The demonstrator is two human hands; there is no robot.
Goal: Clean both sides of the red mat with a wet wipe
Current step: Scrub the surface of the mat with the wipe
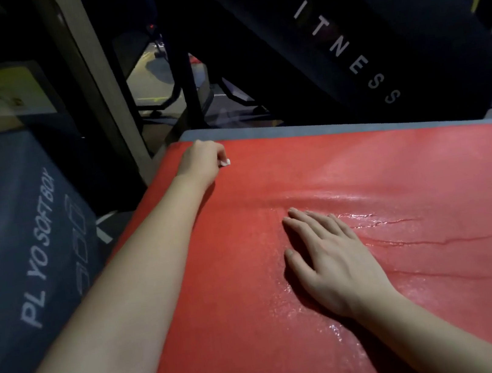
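Currently one mat [379, 166], long axis unclear; your left hand [201, 161] clenches one wipe [225, 162] at its far-left corner; right hand [328, 257] flat, fingers [308, 220] together.

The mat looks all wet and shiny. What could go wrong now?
The red mat is wet and glossy where the right hand lies flat, so that hand might slip. Beside it run wrinkles; wiping could bunch them and miss dirt in the folds. The left hand grips the wet wipe at the far corner, and a push could slide the mat off the grey pad.
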